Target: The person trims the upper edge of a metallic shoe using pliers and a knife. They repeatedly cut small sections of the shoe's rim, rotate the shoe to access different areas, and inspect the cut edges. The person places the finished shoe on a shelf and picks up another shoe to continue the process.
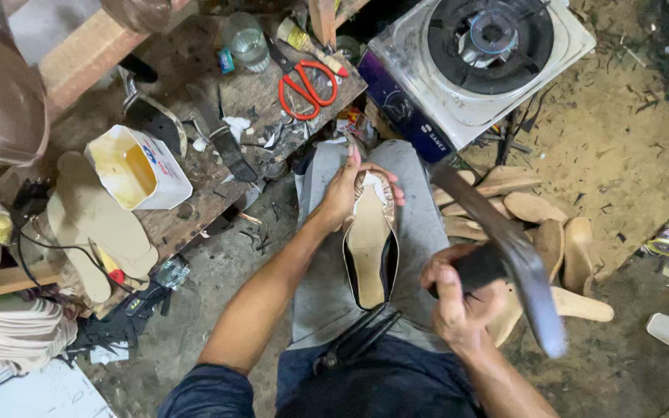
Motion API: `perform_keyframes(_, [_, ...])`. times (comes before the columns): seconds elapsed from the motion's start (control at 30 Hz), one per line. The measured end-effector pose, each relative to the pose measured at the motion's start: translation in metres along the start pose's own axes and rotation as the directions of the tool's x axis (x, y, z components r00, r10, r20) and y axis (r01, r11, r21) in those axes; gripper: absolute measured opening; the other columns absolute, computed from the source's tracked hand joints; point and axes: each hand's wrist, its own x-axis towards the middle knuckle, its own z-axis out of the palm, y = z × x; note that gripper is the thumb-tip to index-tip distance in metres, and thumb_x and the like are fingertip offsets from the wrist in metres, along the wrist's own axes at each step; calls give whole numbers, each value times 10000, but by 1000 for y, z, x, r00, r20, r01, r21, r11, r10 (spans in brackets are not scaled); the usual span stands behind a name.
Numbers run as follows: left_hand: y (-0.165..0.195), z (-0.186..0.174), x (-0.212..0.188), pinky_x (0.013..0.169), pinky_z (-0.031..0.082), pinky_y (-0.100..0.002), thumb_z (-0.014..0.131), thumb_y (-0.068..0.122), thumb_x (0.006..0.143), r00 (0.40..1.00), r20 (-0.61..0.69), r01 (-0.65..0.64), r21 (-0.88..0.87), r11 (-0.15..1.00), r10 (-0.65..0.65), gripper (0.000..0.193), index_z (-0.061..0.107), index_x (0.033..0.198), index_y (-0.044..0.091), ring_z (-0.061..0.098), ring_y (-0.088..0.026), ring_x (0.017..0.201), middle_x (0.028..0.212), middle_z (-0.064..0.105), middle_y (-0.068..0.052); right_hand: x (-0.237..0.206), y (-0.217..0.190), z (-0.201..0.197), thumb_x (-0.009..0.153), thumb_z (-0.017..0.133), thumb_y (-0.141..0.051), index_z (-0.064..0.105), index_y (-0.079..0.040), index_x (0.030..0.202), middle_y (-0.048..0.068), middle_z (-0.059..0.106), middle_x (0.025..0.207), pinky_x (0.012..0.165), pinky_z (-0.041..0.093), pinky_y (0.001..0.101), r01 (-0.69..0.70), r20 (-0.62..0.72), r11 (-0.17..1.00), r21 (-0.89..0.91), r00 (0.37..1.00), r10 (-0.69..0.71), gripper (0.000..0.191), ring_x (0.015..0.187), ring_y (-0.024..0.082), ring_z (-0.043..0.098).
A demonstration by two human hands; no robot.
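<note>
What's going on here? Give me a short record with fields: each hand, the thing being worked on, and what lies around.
left hand: grips the toe end of the shoe
right hand: holds a hammer raised beside the shoe, blurred
shoe: sole-up on the person's lap, pale insole showing
workbench: red-handled scissors, white glue tub
floor, right: pile of wooden lasts, gas stove

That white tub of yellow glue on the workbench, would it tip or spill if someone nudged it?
Probably yes. The white tub already lies tilted, mouth open, so a push could rock it. It looks like thin plastic, likely light. The yellow glue inside seems thick and clings to the wall, so it would likely ooze slowly rather than splash.
</note>
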Motion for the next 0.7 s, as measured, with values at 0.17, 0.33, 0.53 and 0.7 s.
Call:
perform_keyframes(0.17, [-8,-13,9,862,582,-455,256,677,1059,992,-59,-92,230,969,108,848,673,1135,-57,721,-366,962,1021,735,-230,11,24,21,986,680,-248,664,-54,1026,71,617,812,604,485,351,-41,9,998,-49,999,42,199,670,187,559])
perform_keyframes(0.33, [-13,-15,10,855,583,-423,280,655,1052,978,-183,-60,193,979,96,791,629,1245,-29,702,-306,917,1033,719,-193,20,33,9,963,693,-218,662,-1,1060,114,639,752,597,478,345,-249,131,834,-492,926,354,239,622,187,574])
perform_keyframes(0.53, [-2,-4,0,825,616,-467,233,675,1055,995,85,-42,-45,998,46,819,633,1129,-37,754,-345,912,980,732,-221,4,36,10,1005,652,-206,592,-27,1072,49,646,845,660,525,300,60,112,996,59,992,-66,200,745,83,616])
perform_keyframes(0.7, [2,3,-6,899,576,-449,191,692,1056,996,43,-90,146,985,84,871,659,1129,-39,718,-332,992,1041,731,-232,-7,43,2,982,717,-201,701,-7,924,133,628,635,527,436,336,-399,38,777,-486,879,475,203,551,169,559])
